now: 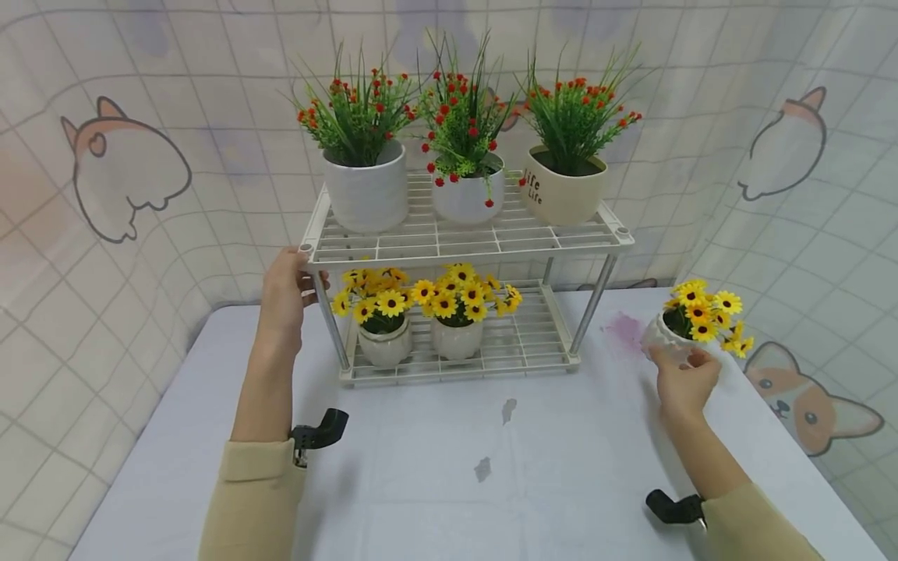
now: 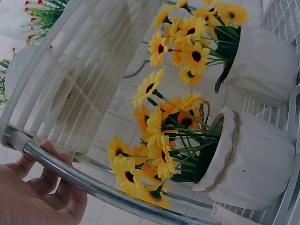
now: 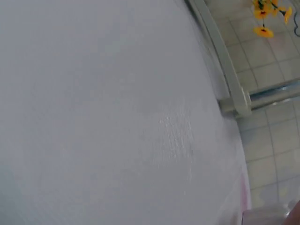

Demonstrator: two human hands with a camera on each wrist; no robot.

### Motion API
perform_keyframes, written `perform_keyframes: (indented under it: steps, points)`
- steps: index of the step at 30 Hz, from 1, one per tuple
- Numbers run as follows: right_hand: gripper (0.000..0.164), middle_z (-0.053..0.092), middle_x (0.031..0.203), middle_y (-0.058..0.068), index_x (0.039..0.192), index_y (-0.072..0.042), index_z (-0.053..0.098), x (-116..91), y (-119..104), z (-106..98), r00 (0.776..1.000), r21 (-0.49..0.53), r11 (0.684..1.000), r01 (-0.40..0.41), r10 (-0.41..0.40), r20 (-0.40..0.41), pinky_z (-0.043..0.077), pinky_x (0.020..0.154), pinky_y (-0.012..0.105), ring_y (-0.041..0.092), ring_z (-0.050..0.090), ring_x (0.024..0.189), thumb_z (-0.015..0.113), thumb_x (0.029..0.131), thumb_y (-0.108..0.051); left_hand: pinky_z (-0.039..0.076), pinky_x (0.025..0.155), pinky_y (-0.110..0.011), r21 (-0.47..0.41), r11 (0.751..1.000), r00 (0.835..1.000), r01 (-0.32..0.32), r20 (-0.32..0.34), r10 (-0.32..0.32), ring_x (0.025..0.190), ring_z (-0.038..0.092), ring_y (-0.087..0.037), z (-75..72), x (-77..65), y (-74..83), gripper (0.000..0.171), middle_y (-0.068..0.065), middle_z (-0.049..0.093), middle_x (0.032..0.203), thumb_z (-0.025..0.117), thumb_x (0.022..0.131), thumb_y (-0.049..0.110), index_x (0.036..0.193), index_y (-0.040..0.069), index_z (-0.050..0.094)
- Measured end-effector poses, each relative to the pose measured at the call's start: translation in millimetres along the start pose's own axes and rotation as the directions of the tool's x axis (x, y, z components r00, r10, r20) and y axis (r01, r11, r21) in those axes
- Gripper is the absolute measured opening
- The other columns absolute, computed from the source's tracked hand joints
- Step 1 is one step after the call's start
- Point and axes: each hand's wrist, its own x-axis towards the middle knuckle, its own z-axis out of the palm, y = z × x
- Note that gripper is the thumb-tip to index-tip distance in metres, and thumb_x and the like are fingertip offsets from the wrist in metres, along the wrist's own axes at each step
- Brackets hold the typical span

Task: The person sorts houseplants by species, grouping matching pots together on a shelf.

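Observation:
At the upper left corner of a white two-tier wire rack (image 1: 459,248), my left hand (image 1: 284,292) grips the frame, its fingers curled behind the metal post (image 2: 108,190). Off to the right, my right hand (image 1: 686,383) holds a small white flowerpot (image 1: 662,336) of yellow daisies (image 1: 701,312) by its near side, low over the table. Only a sliver of that pot (image 3: 265,215) and a fingertip show in the right wrist view. Two similar daisy pots stand on the lower tier: one with twine round its rim (image 1: 386,343), one plain (image 1: 457,340).
The upper tier carries three larger pots of red flowers and grass: two white ones (image 1: 366,191) (image 1: 471,199) and a cream one (image 1: 567,191) with lettering. A white cloth (image 1: 421,467) covers the table. Tile-patterned fabric (image 1: 231,156) hangs behind and at both sides.

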Motion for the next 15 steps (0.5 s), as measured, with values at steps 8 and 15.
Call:
perform_keyframes:
  steps: [8,15]
  points:
    - [0.100,0.011,0.165,0.008,0.161,-0.020,0.007,31.0,7.3,-0.5,1.000,0.054,0.999,0.002,-0.001,-0.020,0.018,0.120,0.029,0.022,0.013,0.153,0.078,0.091,-0.029,0.044,0.086,-0.040,0.005,1.000,1.000,0.004,0.000,-0.004,0.092,0.054,-0.027,-0.3,-0.4,1.1,0.040,-0.011,0.055,0.096,0.030,0.107,0.035,0.118,0.007,0.056]
    - [0.105,0.011,0.169,0.000,0.163,-0.022,0.006,50.6,8.4,1.0,0.999,0.047,0.999,0.017,-0.015,-0.032,0.005,0.120,0.025,0.011,0.007,0.154,0.080,0.090,-0.034,0.044,0.084,-0.040,-0.002,1.000,1.000,-0.002,0.016,0.002,0.089,0.054,-0.026,0.5,-0.3,1.5,0.039,-0.011,0.055,0.095,0.030,0.107,0.033,0.116,0.006,0.055]
